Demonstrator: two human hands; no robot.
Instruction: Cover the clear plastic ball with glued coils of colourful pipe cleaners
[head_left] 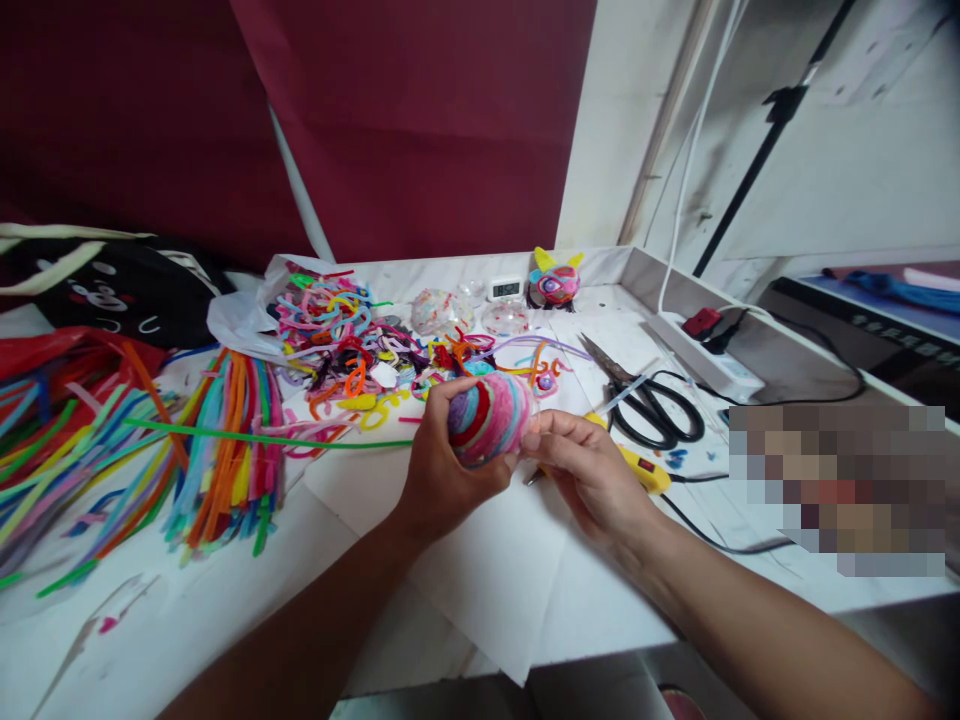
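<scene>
Frame centre: round, fuzzy ball striped pink, red and blue (495,415), fingers of left hand (444,468) clamped around it. Right hand (600,480): fingertips bent at ball's right end; cannot tell whether they pinch anything. Long bright-green fuzzy stem (345,443) runs leftward from left hand. Right of centre: black-handled metal scissors (621,378), open, on white tabletop (600,620).
</scene>
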